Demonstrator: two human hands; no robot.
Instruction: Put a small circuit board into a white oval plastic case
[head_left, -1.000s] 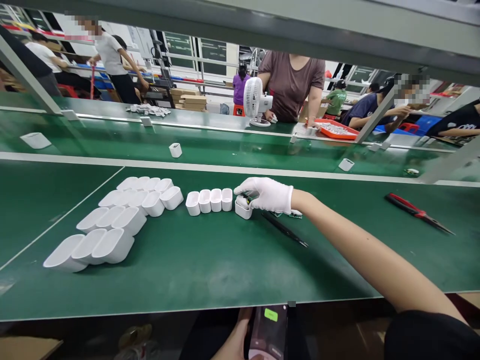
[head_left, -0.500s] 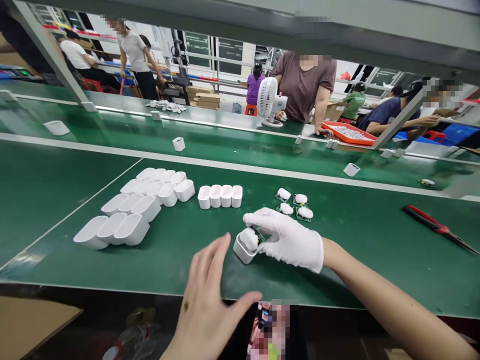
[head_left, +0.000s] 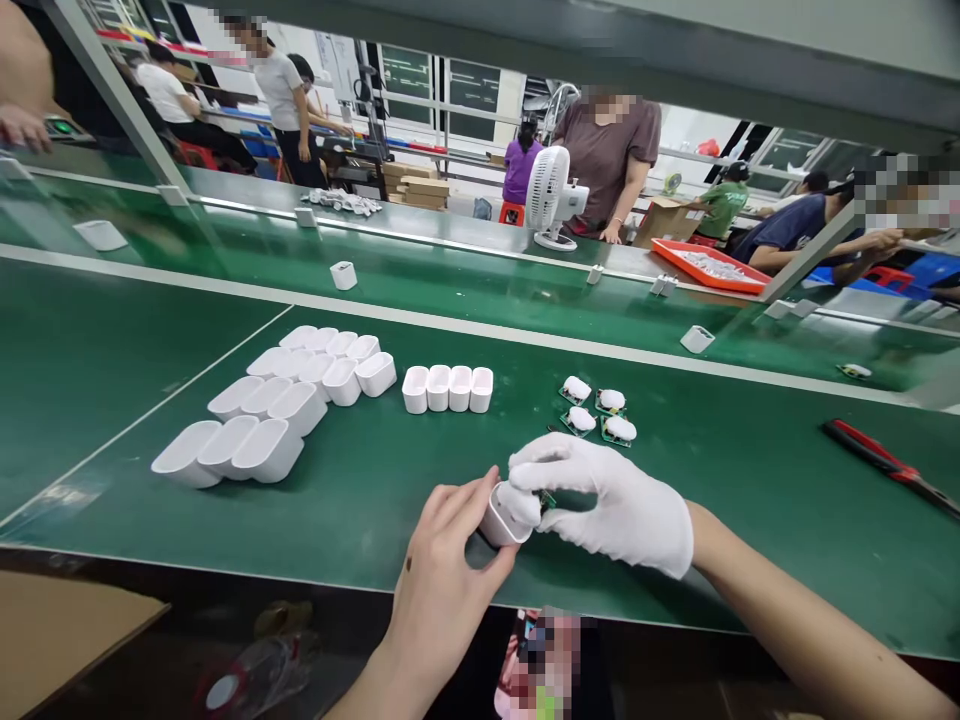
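My bare left hand [head_left: 444, 565] grips a small white plastic cup [head_left: 495, 524] by its side, its open top tilted toward the right. In my gloved right hand [head_left: 619, 505] is a small green circuit board [head_left: 547, 499] topped with a white lump [head_left: 521, 505], pinched between thumb and fingers at the cup's mouth. The lump overlaps the opening; how deep it sits I cannot tell. Just beyond the glove lie several similar circuit boards [head_left: 619, 430] with white lumps. A short row of white cups [head_left: 448, 388] stands farther left.
Many more white cups [head_left: 262, 445] stand in rows at the left. Red-handled pliers [head_left: 874, 450] lie at the right. Beyond a pale rail, a green belt carries scattered white cups [head_left: 697, 340]. A white fan [head_left: 551, 195], an orange tray [head_left: 709, 265] and several people are farther back.
My left hand has closed on the white cup. The cup is more tilted, and my right hand has shifted slightly right and down with the circuit board.
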